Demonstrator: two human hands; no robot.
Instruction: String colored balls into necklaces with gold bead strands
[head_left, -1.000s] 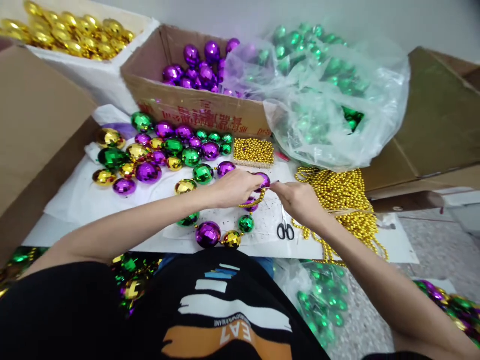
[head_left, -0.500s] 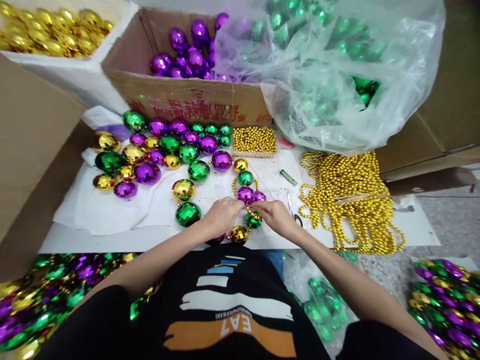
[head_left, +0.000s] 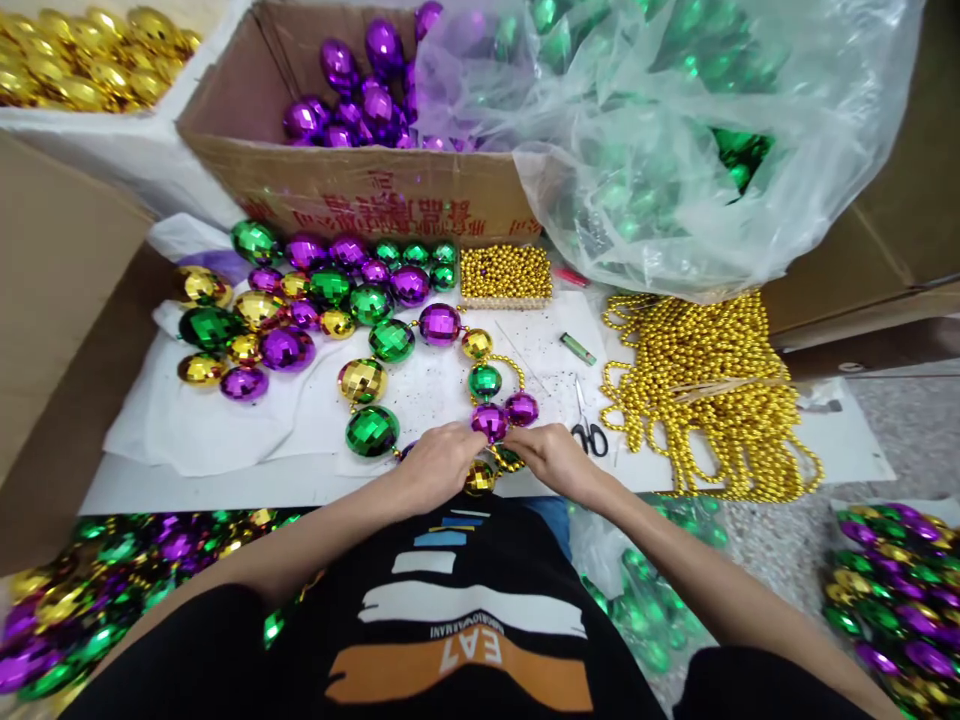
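Observation:
A large-bead necklace [head_left: 439, 325] of purple, green and gold faceted balls lies in a loop on the white work surface. At its lower right my left hand [head_left: 442, 460] is closed, thumb and fingertips pinched just under a purple ball [head_left: 490, 421]. My right hand [head_left: 553, 458] meets it there, also pinching; its fingertips grip the necklace by the small gold beads. A second purple ball [head_left: 522, 408] sits just above my right fingers. A thin strand of gold beads [head_left: 517, 370] curves past a green ball [head_left: 484, 381]. The exact spot between my fingertips is hidden.
Black-handled scissors [head_left: 589, 432] and a green lighter [head_left: 577, 348] lie to the right, before bundled gold bead strands [head_left: 697, 390]. A box of small gold beads [head_left: 505, 277] stands behind. Loose balls [head_left: 289, 349] crowd the left; a cardboard box [head_left: 352, 185] and plastic bag [head_left: 637, 200] rise behind.
Both hands have come slightly nearer my body, bringing the purple balls with them. The scissors' handles now show more fully beside my right hand. Both pinches stay closed.

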